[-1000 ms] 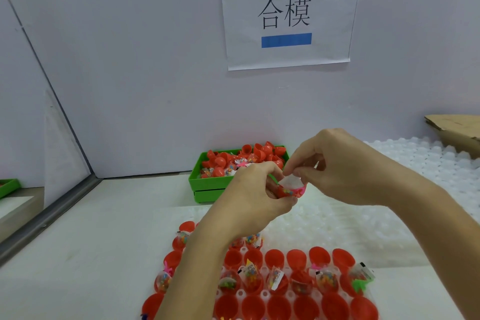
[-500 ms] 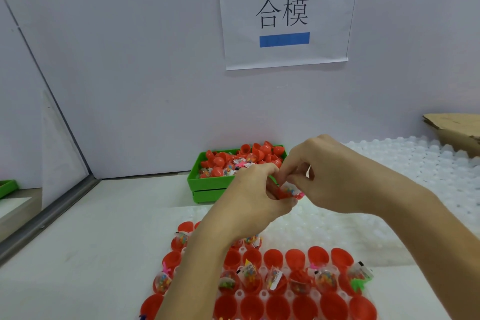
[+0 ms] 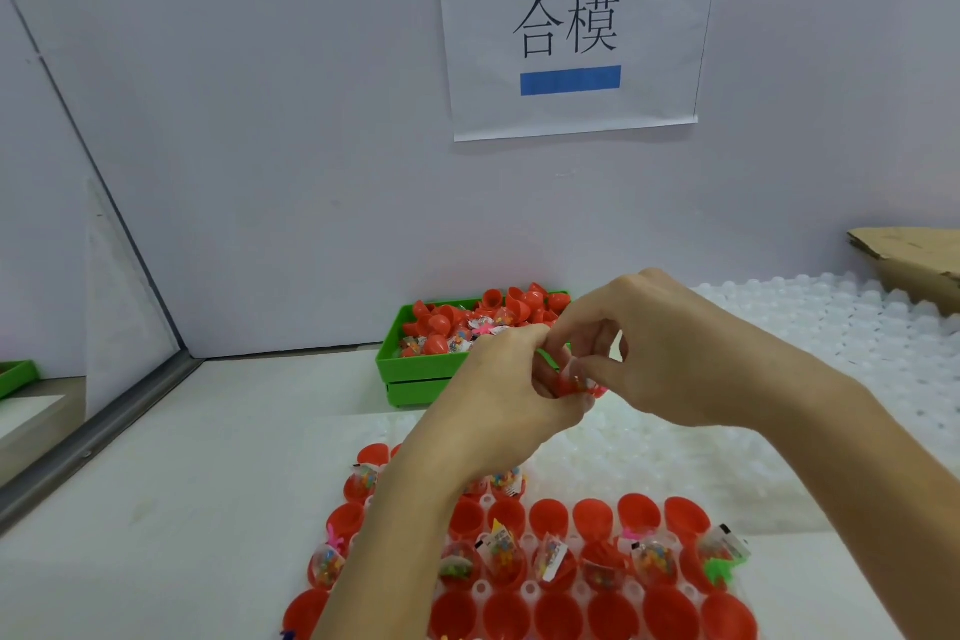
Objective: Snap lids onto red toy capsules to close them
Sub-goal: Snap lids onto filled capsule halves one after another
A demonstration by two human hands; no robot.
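Both hands have closed tighter together since a second ago — the left hand (image 3: 511, 390) and right hand (image 3: 670, 353) pinch one red capsule (image 3: 574, 385) between their fingertips, raised above the tray of red halves (image 3: 597, 611), near the green bin (image 3: 415, 372) — its lid seems hidden by fingers

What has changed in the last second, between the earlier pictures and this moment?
The right hand has closed in on the left hand, so the clear lid that showed earlier is now almost hidden; both grip the red capsule throughout. The green bin and the tray of red halves stayed put.
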